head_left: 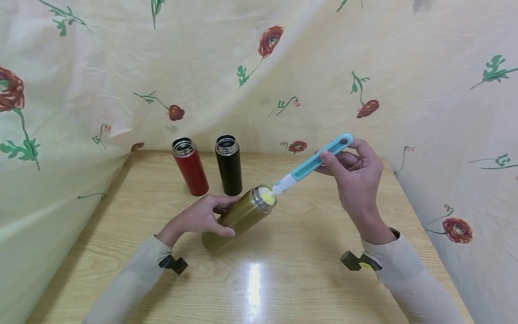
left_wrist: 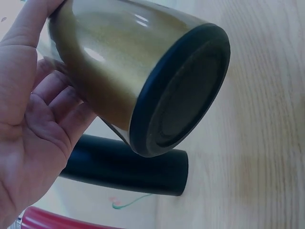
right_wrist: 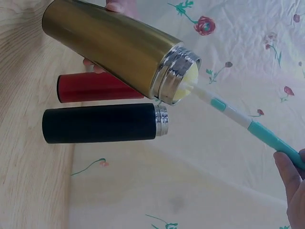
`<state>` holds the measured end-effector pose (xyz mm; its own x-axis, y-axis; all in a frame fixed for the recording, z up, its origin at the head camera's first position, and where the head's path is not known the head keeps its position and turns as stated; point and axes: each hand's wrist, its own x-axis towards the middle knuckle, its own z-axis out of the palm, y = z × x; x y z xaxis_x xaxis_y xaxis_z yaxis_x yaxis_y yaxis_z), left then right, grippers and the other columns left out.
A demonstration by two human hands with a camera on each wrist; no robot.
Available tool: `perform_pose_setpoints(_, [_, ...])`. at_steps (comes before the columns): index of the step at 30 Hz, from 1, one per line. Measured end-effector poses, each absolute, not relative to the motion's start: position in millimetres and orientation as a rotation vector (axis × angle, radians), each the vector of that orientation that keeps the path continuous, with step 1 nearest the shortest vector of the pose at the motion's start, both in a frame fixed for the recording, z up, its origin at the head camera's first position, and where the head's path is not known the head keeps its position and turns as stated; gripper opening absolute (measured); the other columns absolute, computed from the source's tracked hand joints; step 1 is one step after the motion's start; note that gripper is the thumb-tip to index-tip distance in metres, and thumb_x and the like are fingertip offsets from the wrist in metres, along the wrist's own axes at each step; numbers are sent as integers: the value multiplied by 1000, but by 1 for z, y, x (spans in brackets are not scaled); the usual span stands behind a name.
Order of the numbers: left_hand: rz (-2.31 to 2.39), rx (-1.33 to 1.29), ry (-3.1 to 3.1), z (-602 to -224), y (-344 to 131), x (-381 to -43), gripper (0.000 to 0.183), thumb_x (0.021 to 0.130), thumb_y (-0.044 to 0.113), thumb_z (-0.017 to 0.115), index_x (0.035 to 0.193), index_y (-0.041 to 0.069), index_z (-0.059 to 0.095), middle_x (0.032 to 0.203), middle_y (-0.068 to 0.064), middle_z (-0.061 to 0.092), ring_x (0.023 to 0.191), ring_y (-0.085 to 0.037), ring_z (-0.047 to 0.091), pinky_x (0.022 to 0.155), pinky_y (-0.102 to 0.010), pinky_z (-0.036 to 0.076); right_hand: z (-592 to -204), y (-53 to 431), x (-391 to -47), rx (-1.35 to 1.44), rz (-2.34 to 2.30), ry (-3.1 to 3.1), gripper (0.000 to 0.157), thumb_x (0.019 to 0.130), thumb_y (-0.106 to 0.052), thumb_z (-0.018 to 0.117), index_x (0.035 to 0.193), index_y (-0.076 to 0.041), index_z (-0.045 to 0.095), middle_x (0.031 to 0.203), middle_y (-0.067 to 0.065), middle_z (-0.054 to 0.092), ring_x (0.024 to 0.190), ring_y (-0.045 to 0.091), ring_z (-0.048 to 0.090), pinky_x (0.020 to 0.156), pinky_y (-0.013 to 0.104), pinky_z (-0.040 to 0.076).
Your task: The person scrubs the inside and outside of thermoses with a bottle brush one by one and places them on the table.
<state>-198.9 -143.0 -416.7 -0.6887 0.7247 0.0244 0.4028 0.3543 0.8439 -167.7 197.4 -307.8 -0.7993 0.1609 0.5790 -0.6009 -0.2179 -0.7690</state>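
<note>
A gold thermos flask [head_left: 243, 213] is tilted over the table with its steel mouth up to the right. My left hand [head_left: 204, 215] grips it round the lower body; its black base faces the left wrist view. My right hand [head_left: 356, 173] pinches the turquoise handle of a bottle brush [head_left: 309, 165] between thumb and fingers. The brush slants down leftward, and its yellow-and-white sponge head [head_left: 267, 195] sits in the flask's mouth, the far part hidden inside. In the right wrist view the white neck of the brush [right_wrist: 233, 112] runs out from the opening.
Behind the gold flask, a red flask [head_left: 191, 173] and a black flask [head_left: 229, 168] stand upright without lids on the wooden table [head_left: 307, 270]. Flower-patterned cloth [head_left: 210, 58] hangs round the back and sides of the table.
</note>
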Motion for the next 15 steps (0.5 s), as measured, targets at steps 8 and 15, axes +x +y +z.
perform_pose_setpoints(8, [1314, 1012, 2208, -422, -141, -200, 84, 79, 25, 88, 150, 3, 49, 130, -6, 70, 113, -17, 69, 93, -34, 58, -310, 196, -170, 539, 2013, -1588, 24, 87, 11, 72, 109, 13, 63, 87, 18, 77, 75, 24, 77, 70, 41, 62])
perform_pose_setpoints(15, [1335, 1028, 2184, -423, -142, -202, 83, 79, 22, 88, 148, -1, 50, 127, -7, 71, 108, -17, 70, 90, -33, 59, -315, 196, -177, 630, 2077, -1557, 20, 89, 17, 65, 108, 11, 61, 89, 18, 77, 77, 24, 77, 72, 40, 62])
